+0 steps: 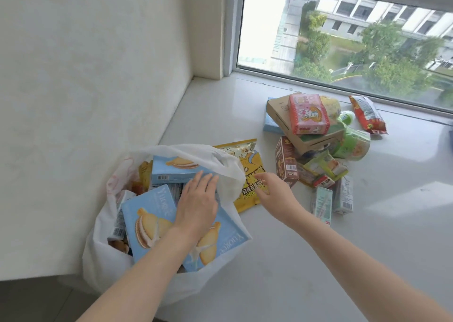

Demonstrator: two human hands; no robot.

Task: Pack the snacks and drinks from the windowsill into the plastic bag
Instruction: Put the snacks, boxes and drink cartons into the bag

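Biscuit box (152, 226) flat in plastic bag (103, 260), long axis near-far | left hand (196, 206) atop

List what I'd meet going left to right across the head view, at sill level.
White plastic bag → left hand resting on a blue biscuit box → yellow snack bag → right hand → brown carton → green bottle → red snack packet.

Left grip (197, 205) flat, fingers straight; right grip (275, 190) loosely open
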